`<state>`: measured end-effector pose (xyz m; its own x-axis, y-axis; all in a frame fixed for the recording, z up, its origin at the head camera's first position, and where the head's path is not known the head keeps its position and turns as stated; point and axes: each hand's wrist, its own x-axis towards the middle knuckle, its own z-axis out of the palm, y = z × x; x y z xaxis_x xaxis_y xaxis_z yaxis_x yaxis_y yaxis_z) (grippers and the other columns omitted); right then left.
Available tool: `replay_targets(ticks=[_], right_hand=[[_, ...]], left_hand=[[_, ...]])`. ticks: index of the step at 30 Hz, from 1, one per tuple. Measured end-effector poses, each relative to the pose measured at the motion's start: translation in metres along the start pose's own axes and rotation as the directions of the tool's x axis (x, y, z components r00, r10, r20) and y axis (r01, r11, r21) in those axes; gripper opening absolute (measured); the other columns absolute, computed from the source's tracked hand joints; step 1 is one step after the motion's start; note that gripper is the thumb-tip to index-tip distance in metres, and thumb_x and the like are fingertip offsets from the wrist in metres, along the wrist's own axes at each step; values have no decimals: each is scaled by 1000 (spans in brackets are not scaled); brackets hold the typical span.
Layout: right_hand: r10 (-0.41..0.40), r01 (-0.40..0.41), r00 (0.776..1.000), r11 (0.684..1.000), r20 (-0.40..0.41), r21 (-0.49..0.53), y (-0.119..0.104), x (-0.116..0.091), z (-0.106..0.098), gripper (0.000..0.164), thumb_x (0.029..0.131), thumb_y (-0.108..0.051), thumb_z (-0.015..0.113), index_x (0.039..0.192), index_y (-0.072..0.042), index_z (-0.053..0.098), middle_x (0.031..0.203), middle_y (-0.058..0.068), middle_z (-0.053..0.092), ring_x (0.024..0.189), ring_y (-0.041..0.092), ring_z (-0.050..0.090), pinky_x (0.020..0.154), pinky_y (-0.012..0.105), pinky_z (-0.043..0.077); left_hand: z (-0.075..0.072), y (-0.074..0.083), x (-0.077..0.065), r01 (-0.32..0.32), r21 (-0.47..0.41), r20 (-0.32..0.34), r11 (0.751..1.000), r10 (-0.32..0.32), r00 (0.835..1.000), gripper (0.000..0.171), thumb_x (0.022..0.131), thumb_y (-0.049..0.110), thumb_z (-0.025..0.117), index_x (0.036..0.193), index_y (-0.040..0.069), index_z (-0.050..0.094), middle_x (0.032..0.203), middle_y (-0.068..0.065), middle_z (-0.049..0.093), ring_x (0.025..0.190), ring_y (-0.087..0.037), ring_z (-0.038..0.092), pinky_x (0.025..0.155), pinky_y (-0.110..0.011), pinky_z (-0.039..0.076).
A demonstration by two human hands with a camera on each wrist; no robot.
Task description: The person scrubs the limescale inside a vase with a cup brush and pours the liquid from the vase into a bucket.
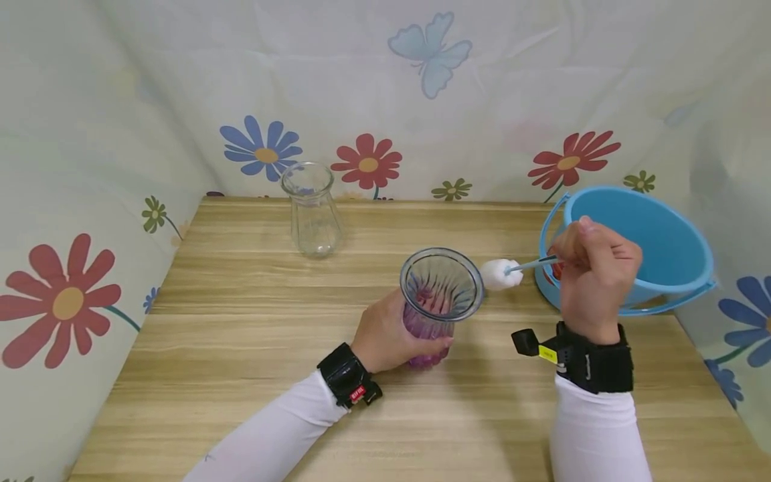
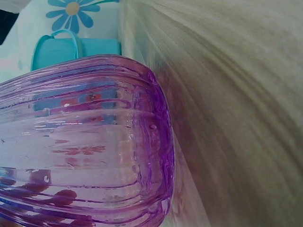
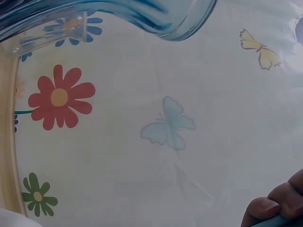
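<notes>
My left hand grips a ribbed glass vase, blue at the rim and purple toward its base. The vase stands near the middle of the table; its ribbed purple side fills much of the left wrist view. To its right, my right hand holds the thin blue handle of a sponge brush, whose white head is just right of the vase's rim, outside it. In the right wrist view only the fingers and a bit of handle show at the lower right corner.
A clear glass vase stands at the back left of the wooden table. The blue bucket with its handle is at the right, behind my right hand. A flower-print curtain encloses the back and sides.
</notes>
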<state>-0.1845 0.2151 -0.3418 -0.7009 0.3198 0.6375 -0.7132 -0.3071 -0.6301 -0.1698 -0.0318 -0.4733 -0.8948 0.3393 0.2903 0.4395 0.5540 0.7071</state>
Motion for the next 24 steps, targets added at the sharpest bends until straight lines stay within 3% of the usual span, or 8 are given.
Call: replay_targets(ticks=[7, 15, 24], right_hand=[[-41, 40, 998, 999, -55, -12, 17, 0, -5, 51, 97, 4, 54, 52, 6, 29, 54, 4, 25, 50, 15, 20, 53, 29, 14], [-90, 85, 990, 995, -106, -50, 36, -1, -10, 51, 97, 3, 54, 53, 9, 29, 55, 4, 24, 52, 14, 19, 52, 26, 10], [-130, 121, 976, 991, -173, -58, 50, -5, -14, 51, 95, -1, 52, 51, 3, 26, 54, 4, 25, 52, 16, 23, 53, 27, 13]], left_hand=[[-1, 0, 0, 23, -8, 19, 1000, -23, 1000, 74, 70, 66, 86, 126, 28, 58, 112, 9, 74, 103, -9, 71, 84, -34, 59], [1, -2, -1, 0, -8, 5, 1000, 0, 1000, 74, 70, 68, 85, 127, 30, 56, 112, 11, 72, 103, -7, 70, 83, -32, 59], [0, -2, -1, -14, -6, -2, 1000, 14, 1000, 74, 70, 66, 86, 127, 29, 56, 111, 11, 72, 103, -6, 69, 82, -31, 58]])
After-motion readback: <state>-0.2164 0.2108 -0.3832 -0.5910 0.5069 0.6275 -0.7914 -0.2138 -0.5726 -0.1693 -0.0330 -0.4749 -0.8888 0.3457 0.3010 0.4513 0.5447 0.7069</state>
